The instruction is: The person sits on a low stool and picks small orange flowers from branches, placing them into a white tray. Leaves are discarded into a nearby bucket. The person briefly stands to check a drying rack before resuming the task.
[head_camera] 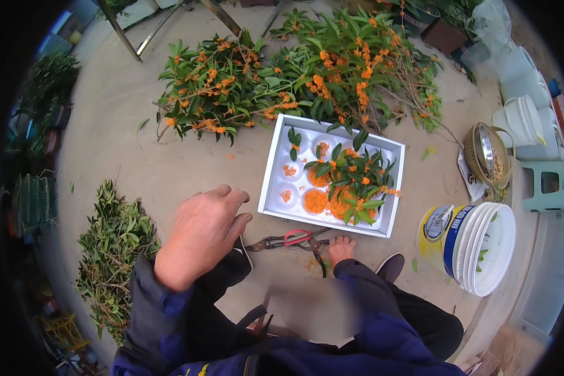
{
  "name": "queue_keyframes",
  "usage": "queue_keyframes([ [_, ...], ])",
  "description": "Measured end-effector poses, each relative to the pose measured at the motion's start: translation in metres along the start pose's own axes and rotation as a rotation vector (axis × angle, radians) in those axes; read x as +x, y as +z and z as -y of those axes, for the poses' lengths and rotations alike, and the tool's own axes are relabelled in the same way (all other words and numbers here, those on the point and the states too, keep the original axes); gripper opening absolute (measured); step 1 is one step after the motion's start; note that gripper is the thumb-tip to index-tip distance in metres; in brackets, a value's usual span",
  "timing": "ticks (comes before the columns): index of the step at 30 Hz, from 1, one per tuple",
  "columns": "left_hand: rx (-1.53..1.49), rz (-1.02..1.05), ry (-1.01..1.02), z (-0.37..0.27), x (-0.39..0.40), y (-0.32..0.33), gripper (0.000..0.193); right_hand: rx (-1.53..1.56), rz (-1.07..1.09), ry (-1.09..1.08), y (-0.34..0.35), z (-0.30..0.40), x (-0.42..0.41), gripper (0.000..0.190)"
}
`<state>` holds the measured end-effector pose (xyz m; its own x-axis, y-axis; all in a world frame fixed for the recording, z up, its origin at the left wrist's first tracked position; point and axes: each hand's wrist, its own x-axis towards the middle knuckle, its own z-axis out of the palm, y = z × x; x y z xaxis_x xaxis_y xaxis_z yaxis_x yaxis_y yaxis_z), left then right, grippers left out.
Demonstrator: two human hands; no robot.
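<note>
My left hand is raised over the floor, left of a white foam tray box. Its thumb and forefinger are apart, and nothing shows between them. My right hand is low at the box's near edge, beside the end of a metal cutting tool. Its fingertips point away from me, and whether they grip anything is hidden. Between my feet lie pruning shears and red-handled scissors, overlapping. Loose orange blossoms fill some round hollows of the box. A leafy flowering sprig lies across its right side.
Cut branches with orange flowers are heaped beyond the box. Stripped leafy twigs lie at left. On the right stand a white plastic bucket with a few leaves inside, a wicker basket and a green stool.
</note>
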<state>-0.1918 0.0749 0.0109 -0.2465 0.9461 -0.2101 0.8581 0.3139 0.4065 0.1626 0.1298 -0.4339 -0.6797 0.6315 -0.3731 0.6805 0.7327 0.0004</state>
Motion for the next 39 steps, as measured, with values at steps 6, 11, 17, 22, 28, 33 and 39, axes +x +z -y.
queue_keyframes([
  [6, 0.077, 0.016, -0.061, 0.026, -0.006, 0.012, 0.024, 0.010, 0.243, -0.365, -0.011, -0.032, -0.003, 0.017],
  [11, 0.096, -0.004, -0.014, 0.026, -0.001, 0.012, 0.024, 0.038, 0.153, -0.160, -0.026, -0.022, -0.025, 0.020],
  [17, 0.076, 0.044, -0.005, 0.022, -0.014, 0.011, 0.020, -0.042, 0.096, -0.064, -0.016, 0.009, -0.014, 0.020],
  [22, 0.033, 0.045, -0.010, 0.014, -0.002, 0.011, 0.022, 0.011, 0.256, -0.279, 0.019, -0.009, 0.009, 0.020],
  [28, 0.061, 0.070, -0.059, 0.053, 0.027, 0.029, 0.025, 0.186, 0.293, -0.283, -0.074, -0.024, 0.007, 0.016],
  [33, 0.166, 0.005, -0.002, 0.042, 0.032, 0.024, 0.024, 0.263, 0.235, -0.187, -0.151, -0.024, -0.024, 0.017],
  [39, 0.088, -0.045, 0.033, 0.028, -0.004, 0.037, 0.025, 0.144, 0.276, 0.067, -0.222, -0.044, -0.083, 0.020],
])
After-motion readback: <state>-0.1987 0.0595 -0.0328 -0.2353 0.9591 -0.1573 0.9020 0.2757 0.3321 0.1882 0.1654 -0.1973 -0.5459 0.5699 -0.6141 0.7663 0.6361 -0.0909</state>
